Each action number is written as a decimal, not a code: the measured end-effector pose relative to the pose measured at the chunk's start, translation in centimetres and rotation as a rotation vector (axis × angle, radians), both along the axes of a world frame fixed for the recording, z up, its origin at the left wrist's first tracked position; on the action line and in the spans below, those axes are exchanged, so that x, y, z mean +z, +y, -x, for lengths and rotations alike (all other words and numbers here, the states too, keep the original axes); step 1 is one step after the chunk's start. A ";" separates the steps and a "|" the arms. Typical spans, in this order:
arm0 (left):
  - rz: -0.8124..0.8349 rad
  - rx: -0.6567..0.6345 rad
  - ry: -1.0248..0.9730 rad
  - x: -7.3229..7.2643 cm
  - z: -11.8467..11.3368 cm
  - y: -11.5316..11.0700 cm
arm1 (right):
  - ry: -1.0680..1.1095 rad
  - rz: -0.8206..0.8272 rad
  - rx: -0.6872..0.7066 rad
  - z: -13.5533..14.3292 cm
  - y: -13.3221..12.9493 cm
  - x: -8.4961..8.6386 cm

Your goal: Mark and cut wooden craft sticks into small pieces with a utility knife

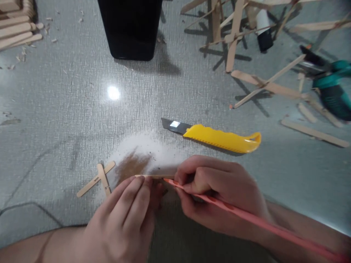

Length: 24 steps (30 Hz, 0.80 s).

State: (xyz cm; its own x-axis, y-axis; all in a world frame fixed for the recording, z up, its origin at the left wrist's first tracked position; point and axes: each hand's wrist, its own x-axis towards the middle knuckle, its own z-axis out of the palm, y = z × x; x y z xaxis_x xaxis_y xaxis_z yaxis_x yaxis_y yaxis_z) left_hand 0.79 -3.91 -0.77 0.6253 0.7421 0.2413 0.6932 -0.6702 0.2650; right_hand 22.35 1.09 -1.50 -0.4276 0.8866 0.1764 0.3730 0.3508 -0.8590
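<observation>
On the near side of the table, the left hand pinches a thin wooden stick, the right hand clamps a red pencil, tip right there, and if that pinch loosens, the stick could twist and the point skid!

Craft worktable, room unclear: pencil at near right, yellow cutter at centre, green-handled tool at far right, wooden sticks and shavings at far left.

Wooden stick; glossy plastic knife handle
</observation>
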 end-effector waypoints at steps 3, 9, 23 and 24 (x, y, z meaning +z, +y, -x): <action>-0.001 0.008 -0.012 0.0 0.0 -0.1 | -0.009 0.011 0.016 0.0 0.1 0.1; -0.002 0.017 -0.024 -0.2 0.0 -0.3 | -0.016 0.025 0.022 -0.1 0.1 0.1; -0.008 -0.024 0.013 0.1 0.2 -0.1 | 0.030 0.076 -0.013 0.0 0.5 0.1; -0.016 -0.018 0.011 0.1 0.2 -0.1 | 0.039 0.080 -0.018 0.0 0.4 0.1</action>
State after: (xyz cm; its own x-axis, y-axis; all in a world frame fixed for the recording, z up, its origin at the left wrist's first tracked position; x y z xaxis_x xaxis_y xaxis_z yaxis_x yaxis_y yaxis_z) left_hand 0.58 -4.00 -0.71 0.6412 0.7270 0.2457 0.6839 -0.6866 0.2468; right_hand 22.33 1.54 -1.36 -0.4058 0.9059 0.1210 0.3439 0.2740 -0.8981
